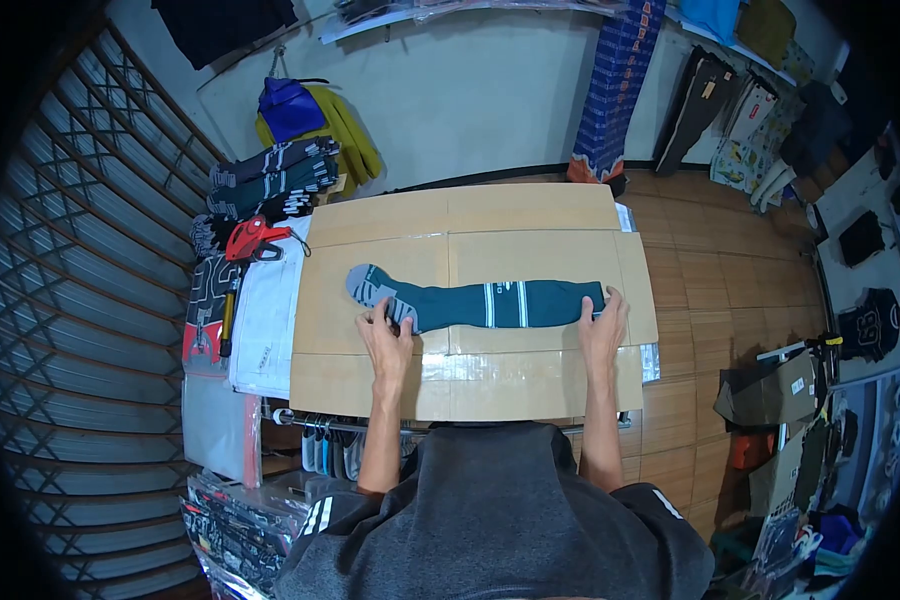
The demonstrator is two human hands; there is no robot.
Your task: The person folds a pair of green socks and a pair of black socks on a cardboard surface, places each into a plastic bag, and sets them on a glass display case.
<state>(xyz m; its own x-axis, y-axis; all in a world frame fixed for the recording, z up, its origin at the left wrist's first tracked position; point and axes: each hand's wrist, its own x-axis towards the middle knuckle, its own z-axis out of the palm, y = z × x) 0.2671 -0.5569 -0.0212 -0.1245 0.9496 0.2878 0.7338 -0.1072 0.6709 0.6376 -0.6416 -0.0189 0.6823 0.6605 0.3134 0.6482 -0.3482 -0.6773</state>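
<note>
A long dark green football sock point(450, 305) lies flat across the cardboard point(370, 385). It has a grey patterned foot at the left and white stripes on the leg. My left hand point(387, 335) is at the grey heel, thumb and fingers closed on the sock's near edge. At the cuff end on the right, my right hand point(602, 325) pinches the sock's edge between thumb and fingers. Parts of both hands' fingertips are hard to make out against the fabric.
Folded socks point(275, 180) are stacked at the back left, with a red tape dispenser point(255, 240) in front. A white package point(270, 330) lies beside the cardboard. A metal folding gate point(90, 330) stands left; a cardboard box point(770, 390) sits right. A patterned blue column point(615, 90) stands behind.
</note>
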